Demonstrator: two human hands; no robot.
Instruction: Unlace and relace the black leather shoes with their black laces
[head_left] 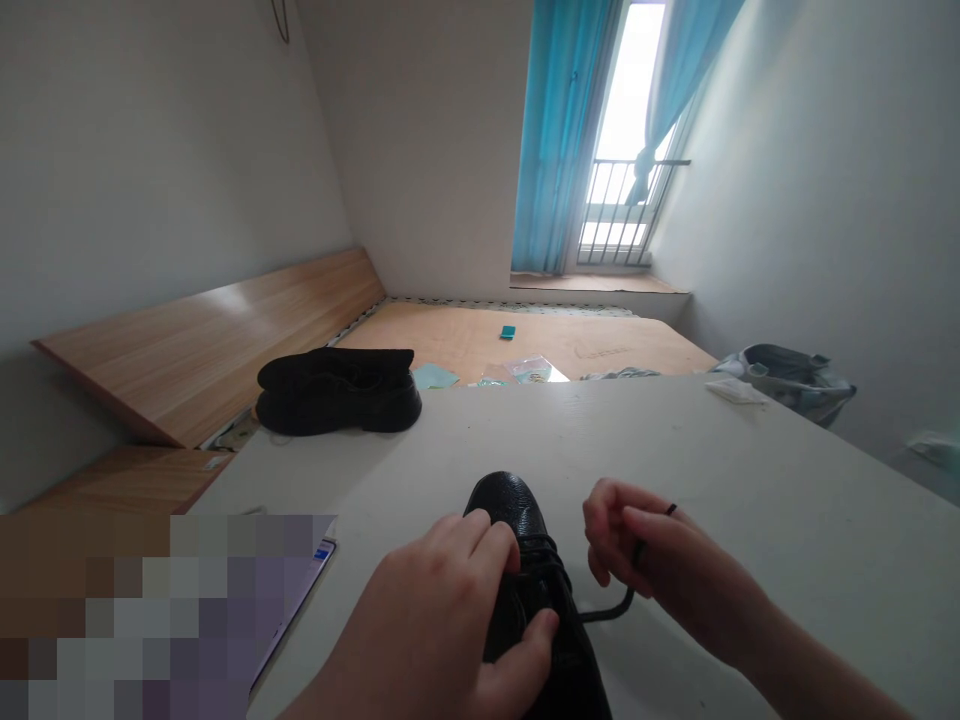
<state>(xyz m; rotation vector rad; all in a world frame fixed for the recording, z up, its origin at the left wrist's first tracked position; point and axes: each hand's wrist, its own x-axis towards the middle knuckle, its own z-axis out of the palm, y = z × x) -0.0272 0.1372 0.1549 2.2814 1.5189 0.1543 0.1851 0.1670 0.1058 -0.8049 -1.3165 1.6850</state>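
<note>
Gripping the black leather shoe (pixel 544 600) on the white tabletop (pixel 750 500), you are wrapping your left hand (pixel 442 620) firmly over its laced top, while your right hand (pixel 645 550) is holding a narrow pinch on the black lace (pixel 604 615) beside it.

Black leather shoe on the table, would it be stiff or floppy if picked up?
The black leather shoe probably feels stiff, since it keeps its shape under the left hand. Its glossy leather may be a little slippery. Its lace looks floppy.
</note>
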